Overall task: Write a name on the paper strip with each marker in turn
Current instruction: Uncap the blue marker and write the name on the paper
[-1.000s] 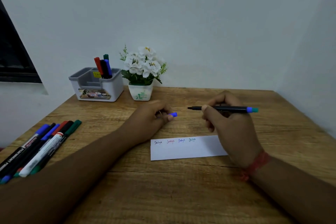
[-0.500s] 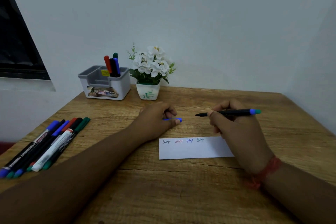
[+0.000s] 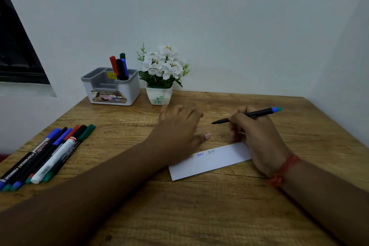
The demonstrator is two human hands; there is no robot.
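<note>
A white paper strip [image 3: 217, 161] lies tilted on the wooden table [image 3: 199, 215], with small names in different colours along its upper edge. My right hand [image 3: 257, 136] grips an uncapped black marker [image 3: 257, 113] with a blue-teal end, its tip pointing left above the table beyond the strip. The heel of this hand rests on the strip's right end. My left hand [image 3: 177, 128] lies palm down with fingers spread, and its wrist covers the strip's left end. A sliver of the blue cap [image 3: 196, 127] shows under its fingers.
Several capped markers [image 3: 50, 152] lie in a row at the table's left edge. At the back stand a grey organiser [image 3: 111, 90] holding more markers and a white pot of white flowers [image 3: 159, 96]. White walls close the back and right sides.
My left hand has uncurled and flattened over the cap, which was pinched at its fingertips before. The strip now lies tilted. The marker in my right hand tilts tip-down.
</note>
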